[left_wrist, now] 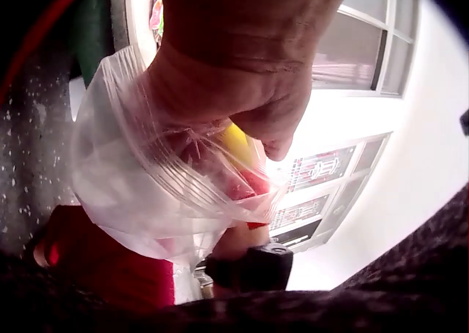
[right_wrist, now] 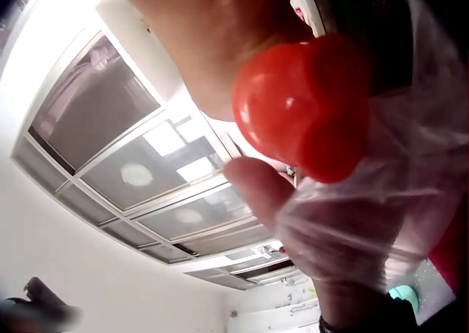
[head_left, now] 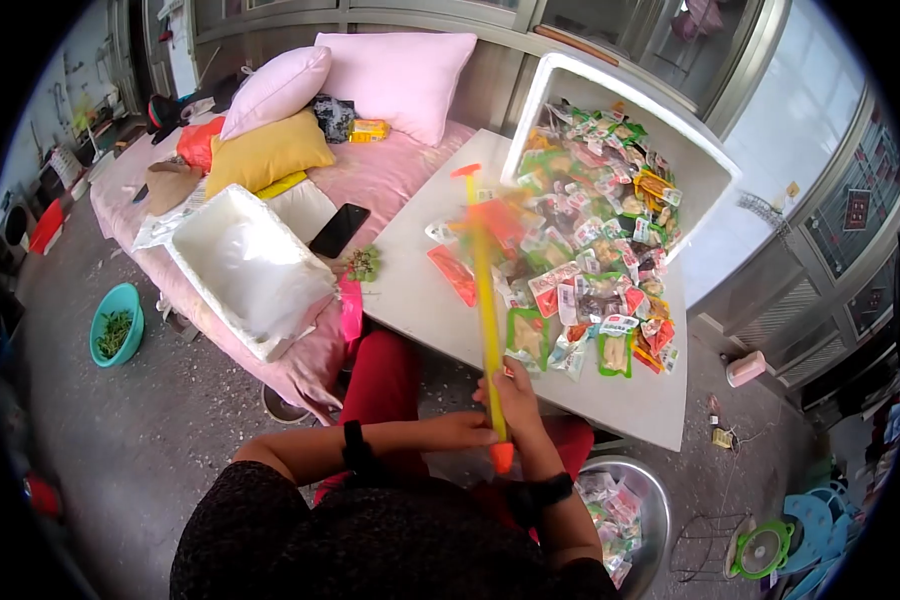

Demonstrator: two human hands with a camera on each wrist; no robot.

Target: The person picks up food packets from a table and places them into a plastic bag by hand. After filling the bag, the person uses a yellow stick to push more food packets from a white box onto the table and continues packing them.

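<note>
A long yellow stick (head_left: 483,300) stands up over the table, with a red crosspiece at its top and a blurred orange part below that. My right hand (head_left: 518,405) grips its lower shaft. The red lobed knob (right_wrist: 304,105) at its bottom end shows large in the right wrist view. Close beside the stick's lower end is my left hand (head_left: 458,432), its fingers holding a clear plastic bag (left_wrist: 135,175) that hangs in folds. Through the bag, yellow and red parts show in the left wrist view. Some left fingers are hidden behind the plastic.
Many small food packets (head_left: 530,335) spill from a tipped foam box (head_left: 525,130) across the table (head_left: 420,330). A steel basin (head_left: 660,510) with more packets stands below. Leftward are a phone (head_left: 340,230), a second foam box (head_left: 185,250) on a pink bed and a teal basin (head_left: 135,330).
</note>
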